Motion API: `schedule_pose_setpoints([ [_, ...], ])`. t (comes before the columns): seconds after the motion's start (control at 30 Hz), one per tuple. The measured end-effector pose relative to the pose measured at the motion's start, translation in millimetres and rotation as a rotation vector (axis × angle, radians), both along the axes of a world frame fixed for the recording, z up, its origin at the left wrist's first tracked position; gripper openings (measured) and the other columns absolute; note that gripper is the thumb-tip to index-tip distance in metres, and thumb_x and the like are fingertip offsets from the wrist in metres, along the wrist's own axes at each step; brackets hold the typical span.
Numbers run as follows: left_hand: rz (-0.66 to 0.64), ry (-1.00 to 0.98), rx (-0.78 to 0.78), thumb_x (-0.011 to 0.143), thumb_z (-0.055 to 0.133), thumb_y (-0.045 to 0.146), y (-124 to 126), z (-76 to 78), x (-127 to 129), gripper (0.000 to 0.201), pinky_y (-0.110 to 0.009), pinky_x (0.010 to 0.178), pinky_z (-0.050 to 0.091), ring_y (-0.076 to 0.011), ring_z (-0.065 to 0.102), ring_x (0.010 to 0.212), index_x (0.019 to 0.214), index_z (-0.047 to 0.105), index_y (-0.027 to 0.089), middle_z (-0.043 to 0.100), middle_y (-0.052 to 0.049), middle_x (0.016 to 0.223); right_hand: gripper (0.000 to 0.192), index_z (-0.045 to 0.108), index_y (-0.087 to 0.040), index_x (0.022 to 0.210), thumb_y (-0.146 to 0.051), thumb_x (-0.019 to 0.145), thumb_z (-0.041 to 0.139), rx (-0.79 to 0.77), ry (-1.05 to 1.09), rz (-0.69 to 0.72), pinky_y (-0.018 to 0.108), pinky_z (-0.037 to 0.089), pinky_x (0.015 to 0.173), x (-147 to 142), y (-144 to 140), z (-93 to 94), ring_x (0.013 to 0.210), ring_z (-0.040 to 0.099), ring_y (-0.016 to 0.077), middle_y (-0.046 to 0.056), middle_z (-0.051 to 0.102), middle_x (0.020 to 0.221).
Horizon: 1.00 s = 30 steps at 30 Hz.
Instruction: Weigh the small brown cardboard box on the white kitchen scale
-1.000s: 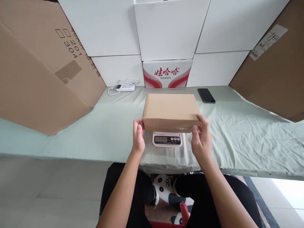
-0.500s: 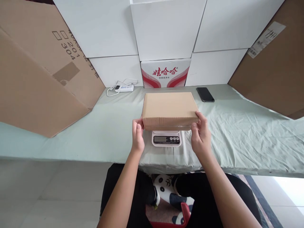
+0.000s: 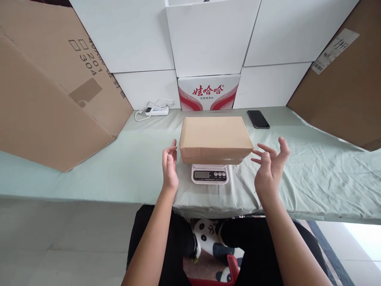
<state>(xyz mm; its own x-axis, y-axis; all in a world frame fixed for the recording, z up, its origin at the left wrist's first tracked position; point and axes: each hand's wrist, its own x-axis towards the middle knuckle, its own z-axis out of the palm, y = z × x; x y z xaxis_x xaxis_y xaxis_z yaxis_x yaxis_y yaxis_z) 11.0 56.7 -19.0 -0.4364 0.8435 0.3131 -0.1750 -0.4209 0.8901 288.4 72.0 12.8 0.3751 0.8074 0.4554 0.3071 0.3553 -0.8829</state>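
Observation:
A closed brown cardboard box (image 3: 216, 135) rests on a small white digital kitchen scale (image 3: 210, 174). The box covers the weighing plate, and only the scale's front, with its display and buttons, shows below it. My left hand (image 3: 170, 167) is just off the box's left side, upright, holding nothing, its fingers loosely apart. To the right of the box, my right hand (image 3: 270, 167) is open with its fingers spread and nothing in it. Its fingertips are close to the box's front right corner.
At the back lie a black phone (image 3: 258, 119) and a white device with a cable (image 3: 157, 111). White boxes, one a carton with red lettering (image 3: 208, 93), form the back wall. Large cardboard panels (image 3: 59, 87) flank the green cloth-covered table (image 3: 133, 167).
Both hands have let go of the cardboard box. My right hand has moved away to the right and spread its fingers; my left has shifted slightly left. The box stays on the scale.

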Motion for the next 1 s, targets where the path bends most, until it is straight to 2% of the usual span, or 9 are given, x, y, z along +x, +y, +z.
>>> schedule_pose_setpoints([
  [0.23,0.011,-0.016,-0.008,0.098,0.063,0.078,-0.2,1.3,0.7,0.055,-0.051,0.137,0.036,-0.0328,0.048,0.166,0.119,0.069,0.027,0.061,-0.014,0.17,0.065,0.041,-0.032,0.163,-0.063,0.106,0.052,-0.021,0.038,0.009,0.056,0.063,0.09,-1.1,-1.3,4.9,0.114,0.078,0.031,0.016,0.07,0.137],
  [0.5,0.018,-0.017,-0.028,0.097,0.063,0.08,-0.2,-0.1,0.9,0.059,-0.051,0.134,0.041,-0.0332,0.054,0.162,0.122,0.071,0.027,0.064,-0.014,0.167,0.061,0.053,-0.035,0.158,-0.067,0.106,0.051,-0.045,0.02,0.042,0.059,0.064,0.094,-0.3,0.1,1.0,0.115,0.077,0.0312,0.014,0.071,0.14],
  [0.63,-0.025,0.023,-0.048,0.099,0.058,0.081,-0.7,-0.9,3.6,0.066,-0.051,0.127,0.049,-0.0344,0.06,0.155,0.136,0.07,0.028,0.07,-0.014,0.159,0.062,0.053,-0.037,0.161,-0.068,0.107,0.052,-0.048,-0.044,0.122,0.061,0.064,0.1,-2.1,0.7,-4.6,0.126,0.073,0.0333,0.014,0.069,0.148],
  [0.77,-0.067,0.074,-0.06,0.102,0.053,0.08,-2.1,-0.3,6.1,0.072,-0.049,0.125,0.051,-0.0356,0.057,0.159,0.149,0.068,0.028,0.065,-0.014,0.165,0.063,0.053,-0.037,0.162,-0.067,0.107,0.053,-0.031,-0.108,0.164,0.063,0.063,0.105,-5.3,1.3,-9.3,0.131,0.07,0.0341,0.013,0.069,0.15],
  [0.9,-0.094,0.085,-0.057,0.103,0.05,0.081,-3.0,1.3,8.3,0.075,-0.051,0.129,0.049,-0.0369,0.055,0.161,0.152,0.068,0.027,0.063,-0.014,0.168,0.061,0.054,-0.037,0.162,-0.065,0.108,0.051,-0.035,-0.121,0.17,0.065,0.061,0.108,-8.8,0.5,-8.2,0.138,0.066,0.0353,0.013,0.066,0.157],
  [1.0,-0.094,0.09,-0.04,0.103,0.048,0.081,-3.0,1.9,9.6,0.075,-0.052,0.13,0.048,-0.0376,0.055,0.161,0.15,0.071,0.026,0.065,-0.015,0.166,0.06,0.056,-0.037,0.161,-0.065,0.108,0.051,-0.035,-0.148,0.152,0.063,0.062,0.105,-10.5,-0.9,-5.1,0.136,0.066,0.0349,0.013,0.063,0.16],
])
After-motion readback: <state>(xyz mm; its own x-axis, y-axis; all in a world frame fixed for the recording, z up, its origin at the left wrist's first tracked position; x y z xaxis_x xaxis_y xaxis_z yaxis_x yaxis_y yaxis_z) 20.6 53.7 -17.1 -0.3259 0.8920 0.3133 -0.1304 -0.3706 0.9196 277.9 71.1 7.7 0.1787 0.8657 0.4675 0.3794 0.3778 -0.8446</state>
